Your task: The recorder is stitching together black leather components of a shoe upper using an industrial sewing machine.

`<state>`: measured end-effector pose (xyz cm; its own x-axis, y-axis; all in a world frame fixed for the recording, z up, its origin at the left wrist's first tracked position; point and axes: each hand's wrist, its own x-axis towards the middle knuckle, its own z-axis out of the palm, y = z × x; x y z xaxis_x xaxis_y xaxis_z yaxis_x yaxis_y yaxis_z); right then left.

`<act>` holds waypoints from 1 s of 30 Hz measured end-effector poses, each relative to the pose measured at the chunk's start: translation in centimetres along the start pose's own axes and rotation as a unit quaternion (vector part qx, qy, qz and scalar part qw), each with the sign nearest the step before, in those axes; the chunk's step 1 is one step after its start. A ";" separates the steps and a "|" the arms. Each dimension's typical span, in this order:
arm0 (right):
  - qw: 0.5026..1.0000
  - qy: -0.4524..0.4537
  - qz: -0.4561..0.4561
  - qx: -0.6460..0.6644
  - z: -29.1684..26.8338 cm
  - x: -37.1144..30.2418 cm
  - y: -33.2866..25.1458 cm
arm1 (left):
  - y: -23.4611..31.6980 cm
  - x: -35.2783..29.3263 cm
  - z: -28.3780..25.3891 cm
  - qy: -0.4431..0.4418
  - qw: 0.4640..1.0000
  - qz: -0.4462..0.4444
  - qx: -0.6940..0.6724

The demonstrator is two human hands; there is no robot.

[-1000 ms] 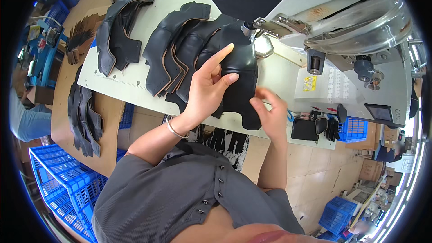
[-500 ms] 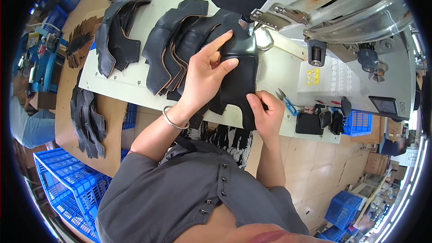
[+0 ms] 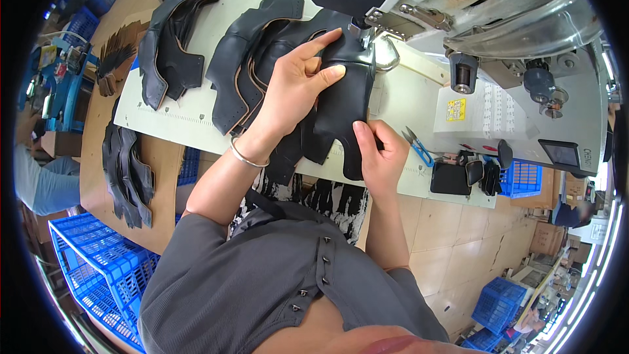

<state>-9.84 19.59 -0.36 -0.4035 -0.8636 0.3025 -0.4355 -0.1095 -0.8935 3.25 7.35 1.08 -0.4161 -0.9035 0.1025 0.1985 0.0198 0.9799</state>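
Note:
A black leather piece [image 3: 344, 95] lies under the sewing machine's needle and presser foot [image 3: 362, 29], its cut-out lower end toward me. My left hand [image 3: 295, 85] rests on its left side, index finger and thumb stretched apart on the leather, the other fingers curled. At the lower right edge my right hand [image 3: 383, 154] pinches the same piece, thumb on top and fingers partly hidden. Beside my left hand are overlapping black leather pieces [image 3: 239, 59] with tan edges. Part of that stack is hidden by my hand and wrist.
More curved leather pieces [image 3: 173, 46] lie on the table's far left, and others [image 3: 128, 174] on the brown side table. Blue-handled snips [image 3: 419, 149] lie right of my right hand. The machine head [image 3: 517, 33] overhangs the right side. A blue crate [image 3: 98, 255] stands lower left.
The leather piece has shifted farther under the needle, away from me. Both hands have moved forward with it, keeping much the same finger positions.

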 end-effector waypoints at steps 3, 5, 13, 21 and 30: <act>1.000 0.004 -0.006 -0.008 0.4 0.2 0.1 | 0.0 0.5 -0.1 -0.005 1.000 -0.005 -0.007; 1.000 0.015 -0.008 0.001 0.7 0.3 0.0 | 0.0 0.8 0.0 -0.002 0.999 -0.020 -0.033; 0.999 0.026 -0.024 -0.014 1.0 1.0 0.2 | -0.1 1.7 -0.1 -0.004 0.998 -0.044 -0.054; 0.999 0.033 -0.042 0.010 0.9 2.0 -0.1 | 0.0 2.0 0.4 0.006 0.991 -0.067 -0.119; 0.998 0.032 -0.045 0.022 0.8 3.0 -0.9 | -0.1 3.1 0.6 0.036 0.984 -0.093 -0.145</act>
<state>-9.99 16.67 1.08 -0.4155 -0.8166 0.4006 -0.4370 -0.2070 -0.8753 1.41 4.82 1.37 -0.4067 -0.9083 -0.0976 0.3746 -0.2632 0.8891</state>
